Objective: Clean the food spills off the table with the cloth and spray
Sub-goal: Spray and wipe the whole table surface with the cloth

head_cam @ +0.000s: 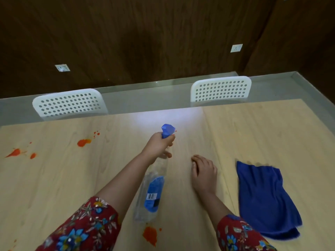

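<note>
My left hand (159, 145) grips the neck of a clear spray bottle (153, 189) with a blue trigger head and blue label, held above the pale wooden table (72, 178). My right hand (204, 172) rests flat on the table to the right of the bottle, holding nothing. A folded blue cloth (262, 198) lies on the table right of that hand, apart from it. Orange-red food spills (83, 142) mark the table at the left, with more at the far left (15, 152) and one splat (150, 235) near the front edge below the bottle.
Two white perforated chair backs, one left (69, 104) and one right (221, 89), stand at the table's far edge. A dark wooden wall with sockets rises behind them. A bright light patch falls on the table's far middle.
</note>
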